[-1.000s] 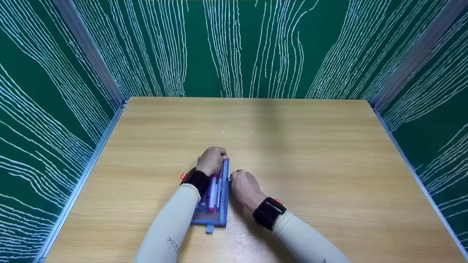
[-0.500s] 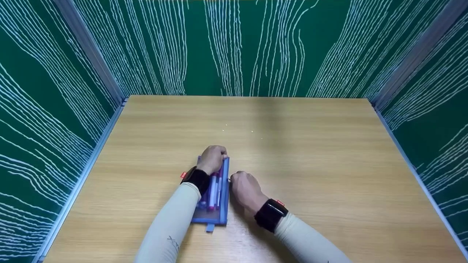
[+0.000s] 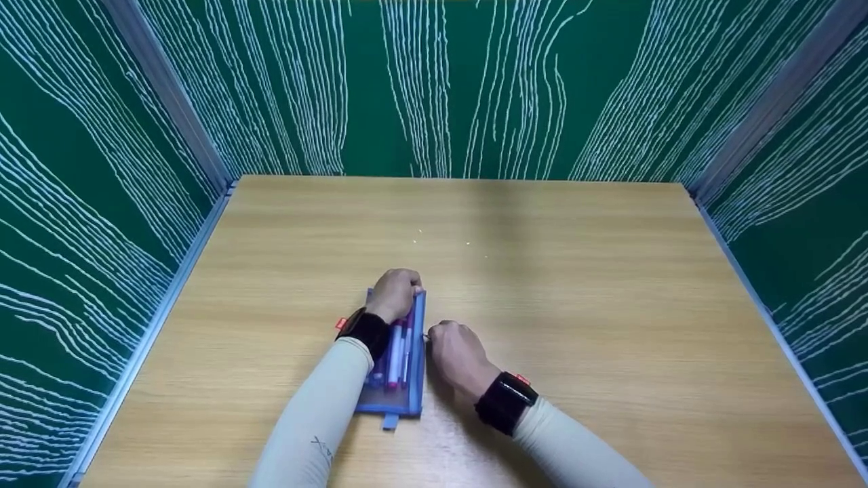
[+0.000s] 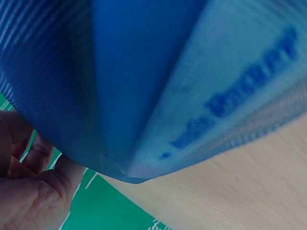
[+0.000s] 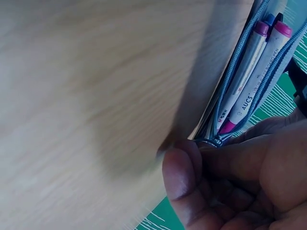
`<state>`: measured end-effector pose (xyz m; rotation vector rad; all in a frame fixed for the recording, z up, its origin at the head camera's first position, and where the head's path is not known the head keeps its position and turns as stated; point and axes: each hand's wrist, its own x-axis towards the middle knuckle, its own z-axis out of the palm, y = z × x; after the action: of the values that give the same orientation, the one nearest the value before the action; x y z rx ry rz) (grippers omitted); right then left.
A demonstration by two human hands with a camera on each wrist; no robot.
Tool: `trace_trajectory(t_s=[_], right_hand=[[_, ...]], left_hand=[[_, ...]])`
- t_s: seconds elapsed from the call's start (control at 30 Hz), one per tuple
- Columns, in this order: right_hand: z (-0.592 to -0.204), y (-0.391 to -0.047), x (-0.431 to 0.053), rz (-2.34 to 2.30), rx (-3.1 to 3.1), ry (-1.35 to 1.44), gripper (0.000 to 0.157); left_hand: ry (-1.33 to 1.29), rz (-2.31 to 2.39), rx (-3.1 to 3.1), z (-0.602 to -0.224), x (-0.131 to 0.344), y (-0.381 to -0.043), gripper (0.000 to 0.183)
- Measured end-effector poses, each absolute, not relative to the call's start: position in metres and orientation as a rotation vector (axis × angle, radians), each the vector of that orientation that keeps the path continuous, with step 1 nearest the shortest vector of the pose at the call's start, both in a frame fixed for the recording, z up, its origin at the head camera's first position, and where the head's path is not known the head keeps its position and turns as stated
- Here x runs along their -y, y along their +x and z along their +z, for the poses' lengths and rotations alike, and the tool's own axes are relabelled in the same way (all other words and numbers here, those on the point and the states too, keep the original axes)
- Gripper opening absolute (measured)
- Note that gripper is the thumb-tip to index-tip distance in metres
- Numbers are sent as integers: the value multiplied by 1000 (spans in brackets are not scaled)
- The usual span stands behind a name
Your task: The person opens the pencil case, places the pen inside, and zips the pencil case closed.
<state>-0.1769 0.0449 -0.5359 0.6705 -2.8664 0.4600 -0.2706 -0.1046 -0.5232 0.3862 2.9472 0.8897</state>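
Observation:
A blue see-through zip pencil case (image 3: 415, 379) lies lengthwise on the table, with several markers (image 3: 395, 359) inside. My left hand (image 3: 395, 295) grips its far end; in the left wrist view the fingers of that hand (image 4: 36, 177) are at the edge of the blue case wall (image 4: 139, 72). On the case's right side, my right hand (image 3: 460, 354) pinches the zipper pull (image 5: 206, 142) between thumb and curled finger. The zipper (image 5: 235, 62) gapes in the right wrist view, showing white markers (image 5: 259, 76) with pink caps. The left palm hides part of the case.
The wooden table (image 3: 576, 285) has a few tiny white specks (image 3: 468, 243) beyond the hands. Green walls (image 3: 461, 88) with white wavy lines enclose it at the back and both sides. A blue tab (image 3: 390, 421) sticks out from the case's near end.
My right hand has slid slightly toward me along the case's right edge with the zipper pull. The left hand keeps its hold on the far end.

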Motion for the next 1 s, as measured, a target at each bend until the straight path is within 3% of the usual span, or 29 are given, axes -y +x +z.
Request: trace_trajectory(t_s=[1.0], right_hand=[[-537, -166, -51, 509, 2820, 807, 21]], left_hand=[[368, 852, -2960, -523, 103, -272, 13]])
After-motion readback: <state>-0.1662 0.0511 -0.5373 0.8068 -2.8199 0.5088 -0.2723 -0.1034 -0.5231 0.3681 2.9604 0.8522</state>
